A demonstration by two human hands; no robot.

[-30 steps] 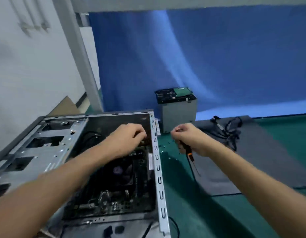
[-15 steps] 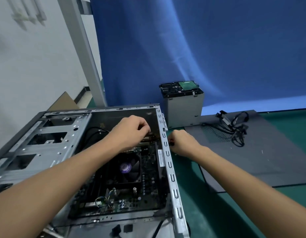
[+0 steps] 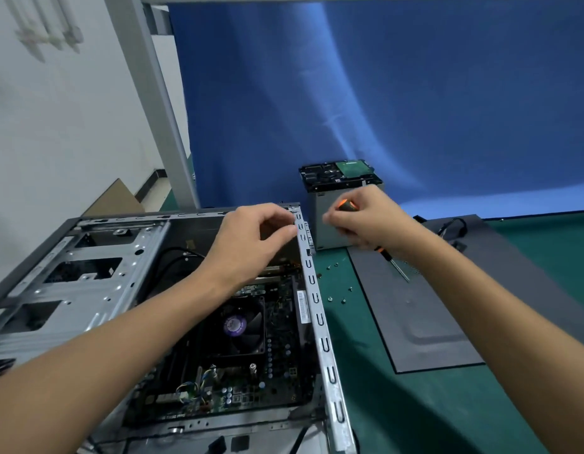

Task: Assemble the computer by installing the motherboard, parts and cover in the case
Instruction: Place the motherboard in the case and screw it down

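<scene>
The open case (image 3: pixel 87 290) lies on its side on the green mat (image 3: pixel 366 404), its long axis running from the near edge of the view away towards the blue backdrop, leaning slightly left. The motherboard (image 3: pixel 277 365) sits flat inside it against the right-hand rail, with the cooler fan (image 3: pixel 240 326) facing up. The left hand (image 3: pixel 251 237) reaches over the far right corner of the case, fingers curled and thumb and forefinger drawn close together at the top of the rail; whether they pinch anything cannot be told. The right hand (image 3: pixel 366 221) hovers just beyond that corner, outside the case, fingers wrapped round the handle of a screwdriver (image 3: pixel 395 265). The tool slants, its orange butt up and to the left, its shaft pointing down and right over the grey side panel (image 3: pixel 431 322), which lies flat on the mat beside the case. Loose screws (image 3: pixel 336 283) are scattered between case and panel. Behind the hands stands a drive cage (image 3: pixel 330 231) with a hard drive (image 3: pixel 336 173) on top, and cables (image 3: pixel 454 231) rest on the panel's far end.
</scene>
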